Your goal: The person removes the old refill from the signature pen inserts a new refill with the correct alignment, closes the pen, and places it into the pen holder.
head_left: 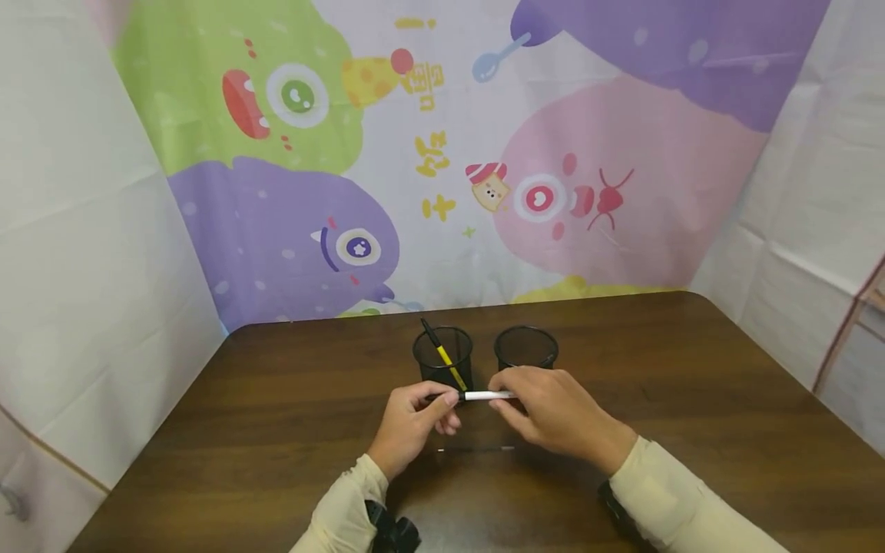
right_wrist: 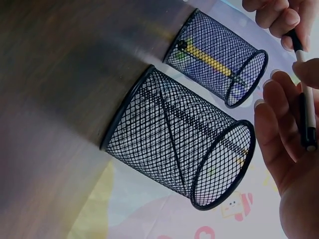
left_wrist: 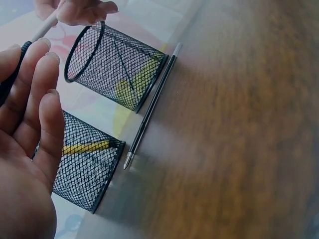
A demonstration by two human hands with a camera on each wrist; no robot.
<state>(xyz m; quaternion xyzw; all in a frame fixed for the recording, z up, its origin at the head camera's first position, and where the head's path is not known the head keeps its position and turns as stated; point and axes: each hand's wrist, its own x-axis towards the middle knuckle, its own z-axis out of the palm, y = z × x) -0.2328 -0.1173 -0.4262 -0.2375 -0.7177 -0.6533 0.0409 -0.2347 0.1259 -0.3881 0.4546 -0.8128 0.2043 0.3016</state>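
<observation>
Both hands hold a white pen with a black grip (head_left: 480, 395) level above the table, just in front of two mesh cups. My left hand (head_left: 408, 426) pinches the black grip end between thumb and fingers. With thumb and fingertips, my right hand (head_left: 563, 411) grips the white barrel at its other end; the right wrist view shows a black clip (right_wrist: 304, 119) there. On the table below the hands lies a thin pen refill (head_left: 477, 448), its metal tip to the left in the left wrist view.
Behind the left hand stands a black mesh cup (right_wrist: 209, 62) with a yellow and black pen (head_left: 445, 357) leaning in it. Beside it, another mesh cup (right_wrist: 139, 124) holds a thin dark stick (right_wrist: 172, 134). A printed cloth (head_left: 442, 253) hangs at the table's far edge.
</observation>
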